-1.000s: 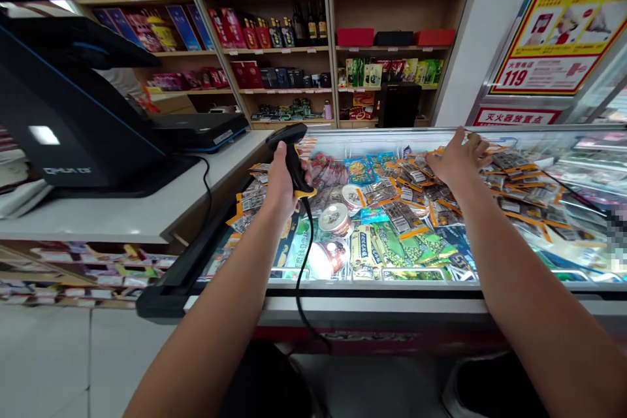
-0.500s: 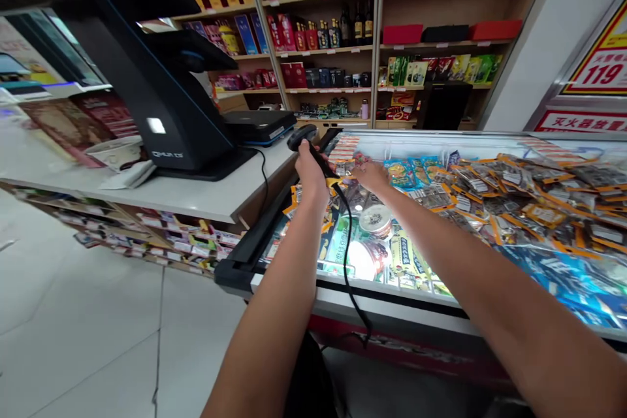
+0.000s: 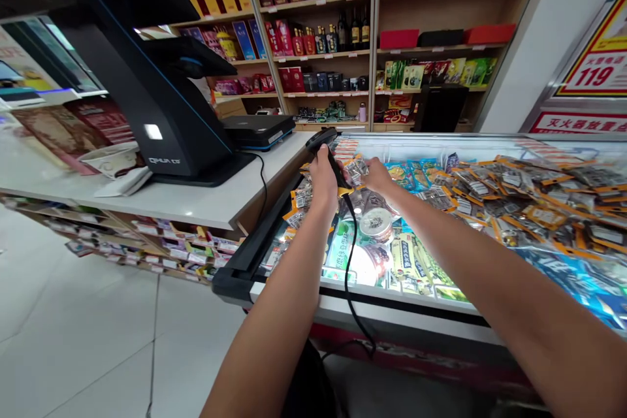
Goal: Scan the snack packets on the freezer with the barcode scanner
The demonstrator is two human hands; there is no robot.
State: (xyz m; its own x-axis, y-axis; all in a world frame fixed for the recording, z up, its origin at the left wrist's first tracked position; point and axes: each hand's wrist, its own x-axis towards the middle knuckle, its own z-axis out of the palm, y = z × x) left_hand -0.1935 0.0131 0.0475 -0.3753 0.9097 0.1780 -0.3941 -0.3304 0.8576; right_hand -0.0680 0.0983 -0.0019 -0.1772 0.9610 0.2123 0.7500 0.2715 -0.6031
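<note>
My left hand (image 3: 323,177) is wrapped round the handle of a black barcode scanner (image 3: 323,138), which has a yellow trim low on the grip and a cable (image 3: 349,268) hanging down in front of the freezer. Close to the right of it, my right hand (image 3: 379,176) is closed on a small snack packet (image 3: 357,166), silvery and dark with some orange; the fingertips are partly hidden. Both hands are over the glass top of a chest freezer (image 3: 289,281). More orange-edged snack packets (image 3: 514,186) are heaped on the glass to the right.
Left of the freezer stands a white counter (image 3: 210,199) with a black checkout terminal (image 3: 166,124), a flat black device (image 3: 259,129) and a paper bowl (image 3: 110,158). Shelves of boxed goods (image 3: 318,72) line the back. Tubs and ice-cream packs (image 3: 377,225) show under the glass.
The scanner and my left hand have shifted right, and the scanner head now tilts toward the packet. My right hand has moved slightly right with the packet, which shows more clearly.
</note>
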